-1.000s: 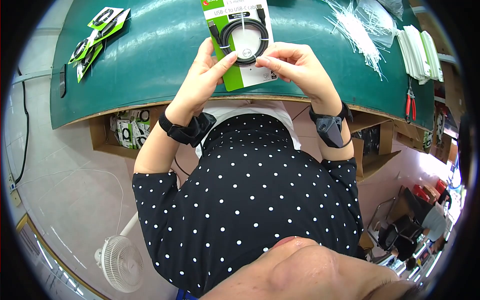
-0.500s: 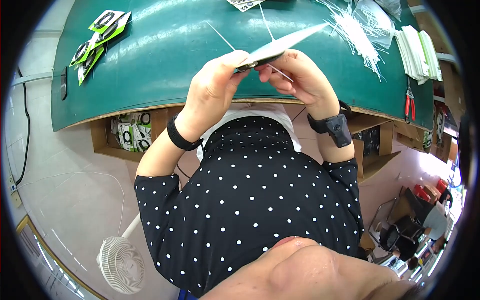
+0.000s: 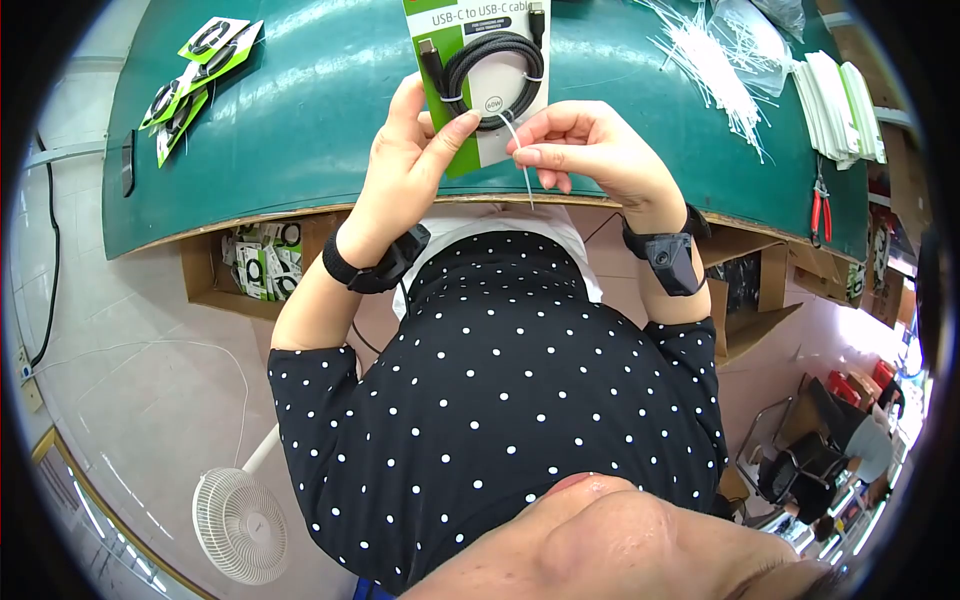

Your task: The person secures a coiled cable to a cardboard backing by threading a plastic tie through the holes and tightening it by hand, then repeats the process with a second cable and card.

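Over the green table (image 3: 300, 130), by its near edge, our L hand (image 3: 408, 165) grips the USB-C to USB-C cable card (image 3: 490, 80) at its btm L side. It's white w/ a green strip. The black USB-C cable (image 3: 456, 75) on it is wound in a ring, w/ 1 plug up each side. A white zip tie (image 3: 527, 183) runs down from the ring's btm. Our R hand (image 3: 590, 150) has fingertips at the tie; we can't tell if they pinch it.

Green tabletop (image 3: 330, 110) — white ties (image 3: 722, 85), carded cables (image 3: 205, 70)
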`<state>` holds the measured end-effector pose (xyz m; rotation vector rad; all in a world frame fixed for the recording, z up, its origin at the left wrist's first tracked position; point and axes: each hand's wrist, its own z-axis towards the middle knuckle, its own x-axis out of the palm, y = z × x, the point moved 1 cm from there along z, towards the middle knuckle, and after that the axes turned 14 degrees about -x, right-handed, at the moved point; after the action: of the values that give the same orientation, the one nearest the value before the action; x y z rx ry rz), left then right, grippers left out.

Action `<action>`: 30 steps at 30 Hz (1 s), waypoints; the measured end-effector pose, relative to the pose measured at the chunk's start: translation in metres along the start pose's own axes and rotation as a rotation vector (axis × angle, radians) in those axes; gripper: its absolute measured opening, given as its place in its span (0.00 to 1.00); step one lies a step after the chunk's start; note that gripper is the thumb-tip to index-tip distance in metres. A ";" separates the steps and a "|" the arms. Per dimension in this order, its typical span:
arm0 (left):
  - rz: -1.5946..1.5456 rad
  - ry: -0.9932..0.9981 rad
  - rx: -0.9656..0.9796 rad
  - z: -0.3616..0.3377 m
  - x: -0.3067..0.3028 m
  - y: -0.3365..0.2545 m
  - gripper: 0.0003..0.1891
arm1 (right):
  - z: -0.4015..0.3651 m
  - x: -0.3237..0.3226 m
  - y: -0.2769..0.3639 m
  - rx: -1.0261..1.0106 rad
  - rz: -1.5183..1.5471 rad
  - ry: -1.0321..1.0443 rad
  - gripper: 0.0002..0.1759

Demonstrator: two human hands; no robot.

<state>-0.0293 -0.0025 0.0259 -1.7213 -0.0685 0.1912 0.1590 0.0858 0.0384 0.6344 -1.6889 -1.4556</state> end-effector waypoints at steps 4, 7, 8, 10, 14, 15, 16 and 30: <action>-0.103 0.053 -0.095 0.002 0.001 0.003 0.22 | 0.003 -0.006 -0.001 -0.058 -0.116 -0.048 0.09; -0.119 0.056 -0.128 0.004 0.001 0.004 0.22 | 0.005 -0.006 -0.002 -0.104 -0.150 -0.087 0.09; -0.131 0.055 -0.117 0.004 0.001 0.004 0.22 | 0.006 -0.005 -0.003 -0.128 -0.158 -0.098 0.09; -0.155 0.054 -0.095 0.007 0.001 0.005 0.22 | 0.007 -0.004 -0.005 -0.152 -0.167 -0.110 0.09; -0.288 0.079 -0.181 0.010 0.001 0.009 0.25 | 0.009 -0.001 -0.011 -0.164 -0.147 -0.107 0.09; -0.287 0.079 -0.182 0.009 0.002 0.009 0.25 | 0.010 -0.001 -0.014 -0.177 -0.129 -0.131 0.09; -0.289 0.104 -0.218 0.008 0.004 0.008 0.27 | 0.011 -0.001 -0.017 -0.190 -0.110 -0.155 0.09; -0.366 0.139 -0.290 0.005 0.011 0.021 0.34 | 0.009 0.006 -0.035 -0.350 -0.294 -0.278 0.10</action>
<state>-0.0210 0.0005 0.0032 -1.9705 -0.3184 -0.2191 0.1437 0.0791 0.0059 0.5181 -1.5298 -2.0727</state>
